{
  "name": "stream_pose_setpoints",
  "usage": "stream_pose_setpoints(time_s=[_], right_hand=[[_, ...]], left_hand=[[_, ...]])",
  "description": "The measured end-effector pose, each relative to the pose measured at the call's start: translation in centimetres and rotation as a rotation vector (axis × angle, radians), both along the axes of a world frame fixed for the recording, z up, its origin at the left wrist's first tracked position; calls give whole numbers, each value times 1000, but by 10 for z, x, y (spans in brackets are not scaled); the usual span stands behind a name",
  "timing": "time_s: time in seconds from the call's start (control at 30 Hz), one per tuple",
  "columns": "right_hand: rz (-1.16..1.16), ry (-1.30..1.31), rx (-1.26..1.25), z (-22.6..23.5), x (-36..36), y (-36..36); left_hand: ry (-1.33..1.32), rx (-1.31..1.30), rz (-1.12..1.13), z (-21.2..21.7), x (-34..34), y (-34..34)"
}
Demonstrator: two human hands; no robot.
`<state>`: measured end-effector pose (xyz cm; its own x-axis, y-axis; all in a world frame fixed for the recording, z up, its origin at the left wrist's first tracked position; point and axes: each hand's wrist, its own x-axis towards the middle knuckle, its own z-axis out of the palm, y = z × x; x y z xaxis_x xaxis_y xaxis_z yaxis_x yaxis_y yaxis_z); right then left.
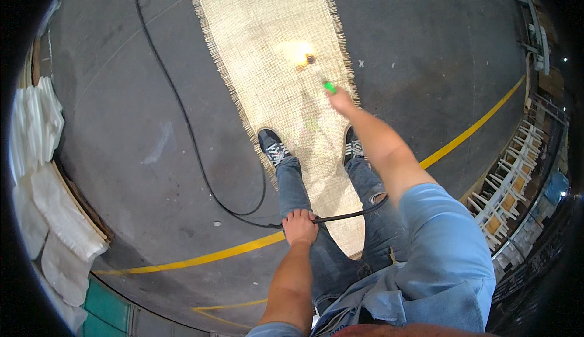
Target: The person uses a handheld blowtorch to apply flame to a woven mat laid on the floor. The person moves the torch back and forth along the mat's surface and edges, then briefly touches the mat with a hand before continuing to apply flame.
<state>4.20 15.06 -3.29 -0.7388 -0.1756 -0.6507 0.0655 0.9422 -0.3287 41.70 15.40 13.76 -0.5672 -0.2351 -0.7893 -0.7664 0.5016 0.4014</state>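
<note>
A long strip of beige woven burlap (261,8) with frayed edges runs along the floor under and between my feet. My right hand (342,101) is closed round the green handle (329,87) of a gas torch, held over the strip; motion blurs its thin neck. Beyond the torch head (311,59) a bright yellow-orange flame (296,52) glows just above or on the weave; I cannot tell which. At my left knee, my left hand (300,226) lies with its fingers curled over a black hose (347,216), which passes beneath the palm.
The hose loops over the dark floor (121,118) to the far left. Yellow lines (225,255) cross the floor. White plastic-like sheets (39,130) are heaped at left. A rack of pale slats (508,182) stands at right. My shoes (274,147) flank the strip.
</note>
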Motion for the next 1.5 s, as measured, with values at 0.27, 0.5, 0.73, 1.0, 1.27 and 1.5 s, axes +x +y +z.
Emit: stream_pose_setpoints(time_s=[0.27,0.5,0.73,1.0,1.27,1.5], right_hand=[[-159,253,255,53,-83,77],[-115,166,112,19,-58,32],[-10,-237,-63,-11,77,-76],[371,-498,-296,35,193,-170],[322,-452,-245,25,177,-166],[-70,-60,-17,-19,16,-45]], left_hand=[[-92,-8,10,3,16,-5],[-68,-29,-4,5,16,-10],[-63,-54,13,3,26,-11],[-68,-34,20,7,9,-11],[-56,-110,38,8,18,-10],[-85,-1,-38,6,5,-13]])
